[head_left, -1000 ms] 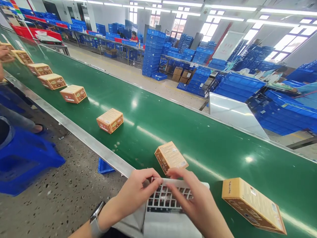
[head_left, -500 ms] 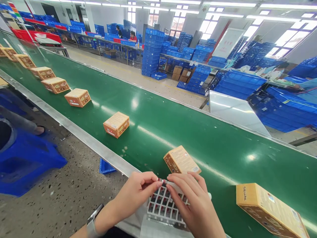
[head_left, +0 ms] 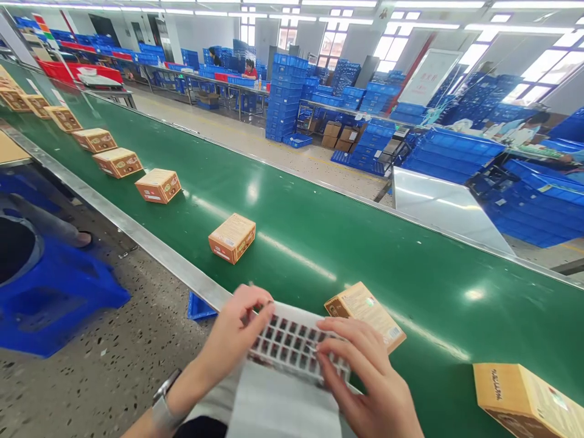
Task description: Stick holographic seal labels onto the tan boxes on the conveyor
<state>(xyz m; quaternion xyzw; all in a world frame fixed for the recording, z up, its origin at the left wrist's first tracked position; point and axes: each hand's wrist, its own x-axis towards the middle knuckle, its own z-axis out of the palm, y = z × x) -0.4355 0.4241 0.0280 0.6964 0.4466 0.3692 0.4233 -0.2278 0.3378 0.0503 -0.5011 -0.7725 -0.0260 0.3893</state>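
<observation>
A white compartment tray [head_left: 292,311] with small dark red and black pieces in its cells is held over the near edge of the green conveyor belt. My left hand [head_left: 239,331] is closed on the tray's upper left corner, thumb and index finger pinched there. My right hand [head_left: 365,371] is over the tray's right end, its thumb and index finger pinched together above the cells; what lies between them is too blurred to make out. Below the tray hangs a pale grey-white sheet or flap [head_left: 283,401]. Just beyond my right hand lies an orange-brown printed box [head_left: 369,307].
Several similar boxes [head_left: 232,236] stand in a line along the green belt [head_left: 292,243], with another box [head_left: 524,395] at the right. A metal rail [head_left: 150,237] edges the belt. A blue stool [head_left: 59,298] with a seated person is at the left. Stacked blue crates [head_left: 285,97] stand beyond.
The boxes have shifted right along the belt. My left hand has moved up and left to the tray's corner, apart from my right hand. The tray has turned, and more of the pale sheet shows.
</observation>
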